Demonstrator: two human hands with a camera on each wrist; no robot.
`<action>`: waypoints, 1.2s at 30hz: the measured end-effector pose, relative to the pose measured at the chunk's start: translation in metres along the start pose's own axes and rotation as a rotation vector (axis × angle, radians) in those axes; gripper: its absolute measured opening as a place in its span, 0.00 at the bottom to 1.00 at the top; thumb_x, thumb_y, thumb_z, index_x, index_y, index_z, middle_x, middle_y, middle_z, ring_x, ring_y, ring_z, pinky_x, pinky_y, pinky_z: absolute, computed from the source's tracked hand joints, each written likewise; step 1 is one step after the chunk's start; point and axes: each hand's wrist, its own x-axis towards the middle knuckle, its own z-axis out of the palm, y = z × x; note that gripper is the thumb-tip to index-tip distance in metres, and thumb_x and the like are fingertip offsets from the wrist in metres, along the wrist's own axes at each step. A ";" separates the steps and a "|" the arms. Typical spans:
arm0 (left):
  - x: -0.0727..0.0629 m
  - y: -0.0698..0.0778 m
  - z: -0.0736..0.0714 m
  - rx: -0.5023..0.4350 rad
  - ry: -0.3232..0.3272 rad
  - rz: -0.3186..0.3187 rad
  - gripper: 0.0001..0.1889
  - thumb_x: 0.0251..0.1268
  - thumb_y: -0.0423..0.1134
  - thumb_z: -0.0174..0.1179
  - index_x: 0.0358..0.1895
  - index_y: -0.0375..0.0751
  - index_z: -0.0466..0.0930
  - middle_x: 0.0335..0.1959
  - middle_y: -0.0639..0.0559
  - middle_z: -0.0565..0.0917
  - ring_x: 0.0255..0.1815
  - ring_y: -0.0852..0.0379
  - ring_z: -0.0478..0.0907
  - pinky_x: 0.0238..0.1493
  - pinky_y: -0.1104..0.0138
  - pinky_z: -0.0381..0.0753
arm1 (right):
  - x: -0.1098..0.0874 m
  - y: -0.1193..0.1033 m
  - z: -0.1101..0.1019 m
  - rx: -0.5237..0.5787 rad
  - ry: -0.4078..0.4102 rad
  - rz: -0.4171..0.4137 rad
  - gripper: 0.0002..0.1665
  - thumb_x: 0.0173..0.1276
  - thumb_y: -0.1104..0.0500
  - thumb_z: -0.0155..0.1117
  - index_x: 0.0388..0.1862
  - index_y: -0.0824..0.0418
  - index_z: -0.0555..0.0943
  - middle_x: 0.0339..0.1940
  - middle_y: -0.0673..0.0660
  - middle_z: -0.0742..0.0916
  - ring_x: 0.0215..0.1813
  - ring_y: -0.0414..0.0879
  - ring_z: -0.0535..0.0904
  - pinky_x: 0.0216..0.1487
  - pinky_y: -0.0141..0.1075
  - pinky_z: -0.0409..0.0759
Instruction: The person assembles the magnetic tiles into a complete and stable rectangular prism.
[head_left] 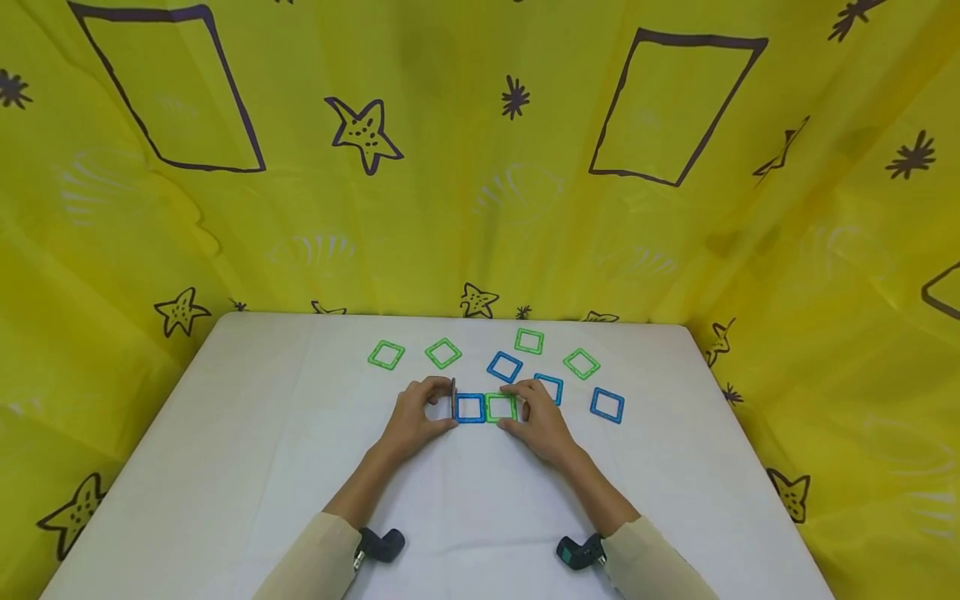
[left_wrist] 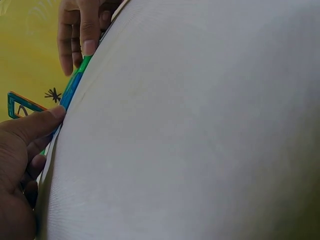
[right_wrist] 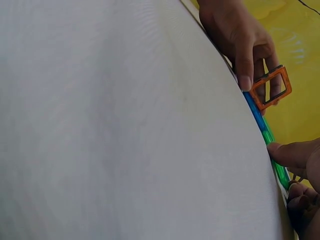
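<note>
Left hand has got an upright orange square plastic frame pinched mid-shot, just beside a flat blue square plastic frame. Right hand is clamped on a flat green square plastic frame that's butted against the blue one.

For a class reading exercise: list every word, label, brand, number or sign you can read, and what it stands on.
No text can be read.
Yellow fabric curtain: drawn stars, no readable lettering.
Blue plastic-looking square frame, green square frame, orange square frame: any marks too small to read.
Black left-wrist device, black right-wrist device: likewise.
</note>
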 end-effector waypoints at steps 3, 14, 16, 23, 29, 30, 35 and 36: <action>0.000 -0.002 0.000 -0.004 0.000 0.003 0.34 0.51 0.33 0.83 0.64 0.42 0.79 0.56 0.53 0.89 0.47 0.53 0.75 0.54 0.54 0.70 | 0.000 0.000 0.001 0.006 0.005 0.006 0.32 0.64 0.60 0.81 0.67 0.55 0.83 0.58 0.53 0.78 0.37 0.44 0.71 0.36 0.36 0.70; 0.003 -0.005 0.000 0.001 -0.005 0.016 0.37 0.51 0.33 0.83 0.67 0.45 0.79 0.55 0.56 0.89 0.45 0.55 0.75 0.53 0.55 0.68 | 0.001 0.001 0.001 0.000 0.020 0.002 0.32 0.64 0.60 0.81 0.66 0.54 0.83 0.58 0.53 0.78 0.37 0.44 0.71 0.37 0.36 0.70; 0.003 -0.005 0.000 0.006 -0.003 0.013 0.36 0.51 0.34 0.83 0.66 0.43 0.80 0.55 0.55 0.89 0.45 0.55 0.75 0.52 0.55 0.70 | 0.000 0.001 0.002 0.000 0.022 0.004 0.32 0.64 0.60 0.81 0.67 0.54 0.83 0.58 0.53 0.78 0.37 0.44 0.71 0.37 0.36 0.71; 0.001 -0.005 0.000 0.026 0.015 0.020 0.33 0.52 0.36 0.83 0.64 0.42 0.82 0.53 0.54 0.90 0.45 0.54 0.75 0.50 0.56 0.73 | 0.001 0.002 0.003 0.008 0.027 0.007 0.32 0.64 0.60 0.81 0.67 0.54 0.83 0.58 0.53 0.78 0.37 0.45 0.72 0.36 0.35 0.70; 0.001 -0.005 0.002 0.026 0.021 0.001 0.34 0.52 0.36 0.83 0.65 0.43 0.82 0.53 0.54 0.88 0.45 0.53 0.75 0.50 0.56 0.74 | 0.001 0.003 0.003 0.006 0.034 0.002 0.32 0.64 0.61 0.81 0.67 0.54 0.83 0.59 0.54 0.78 0.36 0.44 0.72 0.35 0.35 0.70; 0.001 -0.005 0.002 0.029 0.023 0.002 0.34 0.52 0.36 0.83 0.65 0.43 0.82 0.53 0.53 0.88 0.45 0.53 0.75 0.50 0.56 0.73 | 0.001 0.002 0.003 0.007 0.034 0.002 0.32 0.64 0.61 0.81 0.67 0.54 0.83 0.59 0.54 0.78 0.36 0.44 0.72 0.35 0.35 0.71; 0.001 -0.005 0.003 0.046 0.037 0.017 0.33 0.52 0.36 0.83 0.65 0.43 0.83 0.52 0.53 0.88 0.44 0.54 0.74 0.48 0.56 0.73 | 0.001 0.002 0.003 0.005 0.034 0.005 0.31 0.65 0.60 0.80 0.67 0.54 0.83 0.60 0.54 0.78 0.36 0.44 0.72 0.35 0.35 0.71; 0.001 -0.005 0.003 0.050 0.039 0.017 0.33 0.52 0.36 0.83 0.65 0.43 0.83 0.52 0.53 0.88 0.43 0.54 0.74 0.48 0.56 0.73 | 0.001 0.002 0.003 0.005 0.034 0.005 0.31 0.65 0.60 0.80 0.67 0.54 0.83 0.60 0.54 0.78 0.36 0.44 0.72 0.35 0.35 0.71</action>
